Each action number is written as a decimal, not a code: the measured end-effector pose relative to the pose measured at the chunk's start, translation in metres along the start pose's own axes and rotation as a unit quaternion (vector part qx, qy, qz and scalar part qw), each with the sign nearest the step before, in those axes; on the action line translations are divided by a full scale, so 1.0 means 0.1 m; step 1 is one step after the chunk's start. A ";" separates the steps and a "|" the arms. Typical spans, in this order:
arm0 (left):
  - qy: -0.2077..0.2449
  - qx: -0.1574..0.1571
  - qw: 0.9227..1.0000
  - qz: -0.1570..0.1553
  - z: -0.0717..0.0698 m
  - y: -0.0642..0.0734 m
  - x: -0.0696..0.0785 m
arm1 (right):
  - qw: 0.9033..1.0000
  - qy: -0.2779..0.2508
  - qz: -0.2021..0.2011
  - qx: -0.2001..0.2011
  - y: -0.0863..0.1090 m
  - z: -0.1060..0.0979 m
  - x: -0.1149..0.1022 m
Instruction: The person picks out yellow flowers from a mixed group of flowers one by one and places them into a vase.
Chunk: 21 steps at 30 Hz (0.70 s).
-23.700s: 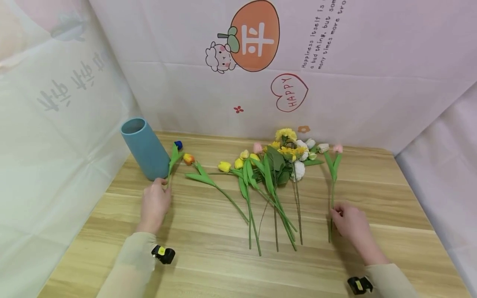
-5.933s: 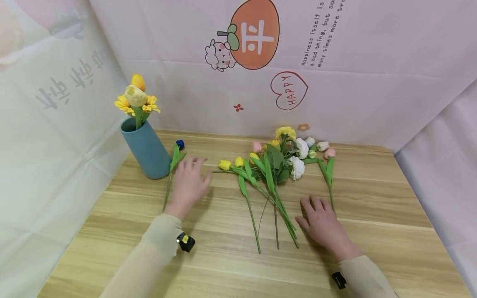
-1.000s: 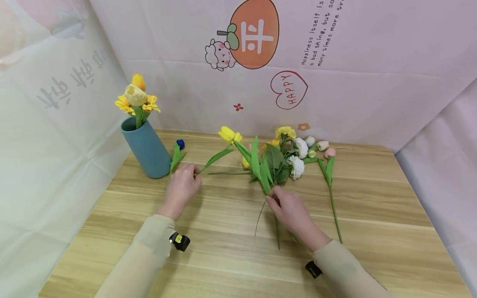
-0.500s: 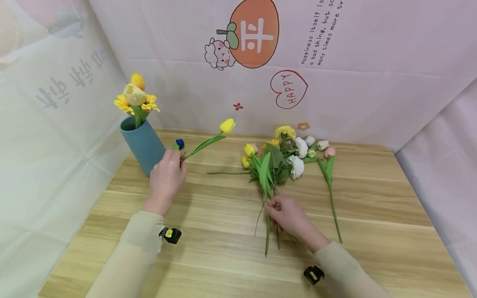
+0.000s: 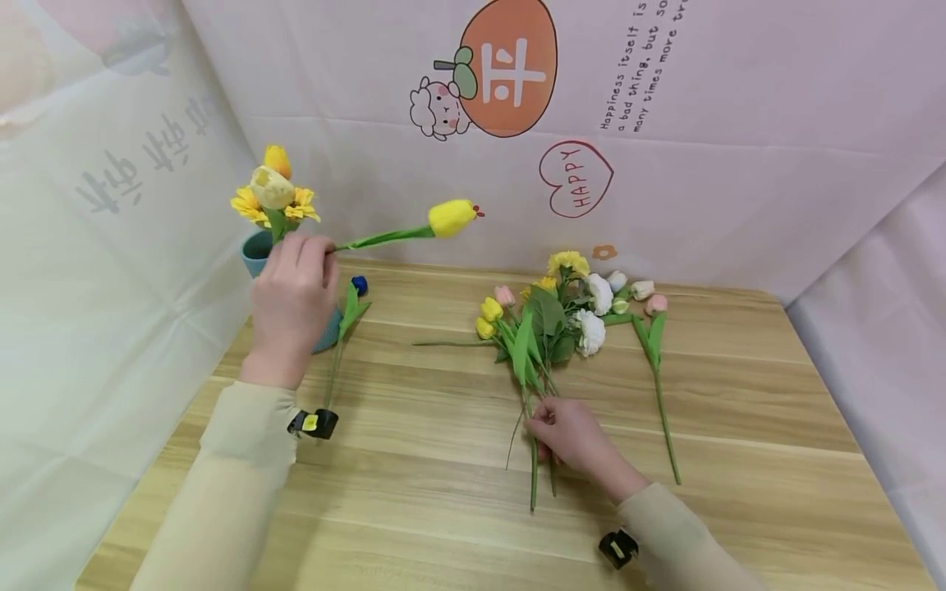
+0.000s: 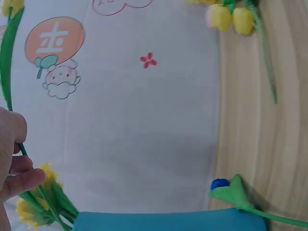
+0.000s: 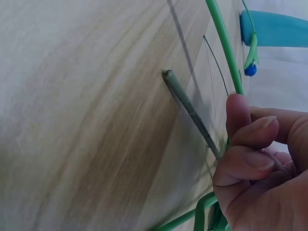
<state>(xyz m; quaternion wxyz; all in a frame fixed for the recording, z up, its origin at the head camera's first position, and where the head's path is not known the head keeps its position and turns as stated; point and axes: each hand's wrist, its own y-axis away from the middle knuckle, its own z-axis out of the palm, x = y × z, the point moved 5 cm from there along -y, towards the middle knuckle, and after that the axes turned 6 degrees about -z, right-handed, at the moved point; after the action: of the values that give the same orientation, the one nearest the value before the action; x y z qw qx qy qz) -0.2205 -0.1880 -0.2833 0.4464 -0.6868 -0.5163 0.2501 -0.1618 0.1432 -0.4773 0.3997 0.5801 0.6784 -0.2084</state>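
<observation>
My left hand [image 5: 290,305] pinches the stem of a yellow tulip [image 5: 452,218] beside the mouth of the blue vase [image 5: 255,251]. The bloom points right, and the hand covers much of the vase. In the left wrist view the tulip's green leaf [image 6: 6,55] rises above the fingers. Cream, orange-yellow and yellow-petalled flowers [image 5: 273,189] stand in the vase. My right hand [image 5: 575,435] pinches a green tulip stem [image 5: 534,484] low over the table, at the near end of the flower pile. In the right wrist view that stem [image 7: 225,45] runs up from the fingertips.
A blue tulip [image 5: 359,285] lies beside the vase. White carnation-like blooms [image 5: 591,332], yellow tulips [image 5: 491,309] and a yellow flower [image 5: 567,263] are piled mid-table. A pink tulip [image 5: 655,304] lies to their right. Printed cloth [image 5: 355,164] hangs behind the wooden table [image 5: 414,509].
Over the last second my left hand lifted the yellow tulip up and left to the vase mouth. My right hand drew slightly nearer with its stem. The vase, bare at first, now holds flowers.
</observation>
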 end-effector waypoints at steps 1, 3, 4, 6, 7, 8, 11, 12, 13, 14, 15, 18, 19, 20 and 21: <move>0.008 0.010 1.000 -0.008 -0.02 -0.04 -0.02 | 1.000 0.002 -0.001 -0.001 0.00 0.00 0.01; 0.022 0.021 0.999 -0.027 -0.05 -0.11 -0.06 | 1.000 0.007 -0.005 -0.001 0.00 0.01 0.02; 0.027 0.026 0.999 -0.037 -0.07 -0.14 -0.09 | 1.000 0.008 -0.007 -0.002 0.00 0.01 0.02; 0.035 0.030 0.997 -0.059 -0.10 -0.18 -0.16 | 1.000 0.013 -0.015 -0.004 0.01 0.01 0.02; 0.038 0.030 0.996 -0.069 -0.11 -0.20 -0.20 | 1.000 0.014 -0.017 -0.006 0.01 0.01 0.02; 0.042 0.031 0.995 -0.079 -0.13 -0.21 -0.23 | 1.000 0.014 -0.018 -0.007 0.01 0.01 0.02; 0.051 0.031 0.993 -0.106 -0.15 -0.24 -0.34 | 1.000 0.013 -0.015 -0.009 0.00 0.02 0.03; 0.052 0.027 0.992 -0.112 -0.15 -0.25 -0.37 | 1.000 0.014 -0.014 -0.008 0.00 0.02 0.03; 0.056 0.026 0.991 -0.118 -0.15 -0.25 -0.39 | 1.000 0.014 -0.012 -0.008 0.00 0.02 0.04; 0.058 0.023 0.990 -0.124 -0.14 -0.25 -0.42 | 1.000 0.014 -0.011 -0.008 -0.01 0.02 0.04; 0.061 0.018 0.989 -0.133 -0.12 -0.24 -0.46 | 1.000 0.014 -0.009 -0.007 -0.01 0.02 0.04; 0.061 -0.001 0.985 -0.159 -0.07 -0.20 -0.56 | 1.000 0.012 -0.007 -0.007 -0.01 0.03 0.03; 0.061 -0.007 0.983 -0.171 -0.05 -0.18 -0.60 | 1.000 0.009 -0.006 -0.008 -0.01 0.03 0.02; 0.058 -0.014 0.982 -0.179 -0.04 -0.16 -0.64 | 1.000 0.005 -0.004 -0.009 -0.01 0.03 0.02; 0.054 -0.021 0.980 -0.189 -0.02 -0.14 -0.67 | 1.000 0.002 -0.005 -0.009 0.00 0.03 0.02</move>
<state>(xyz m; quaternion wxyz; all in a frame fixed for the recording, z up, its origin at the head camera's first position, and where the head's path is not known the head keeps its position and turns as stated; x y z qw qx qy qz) -0.2486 -0.2507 -0.2777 0.4983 -0.5987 -0.6169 0.1126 -0.1613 0.1419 -0.4807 0.4027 0.5738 0.6837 -0.2028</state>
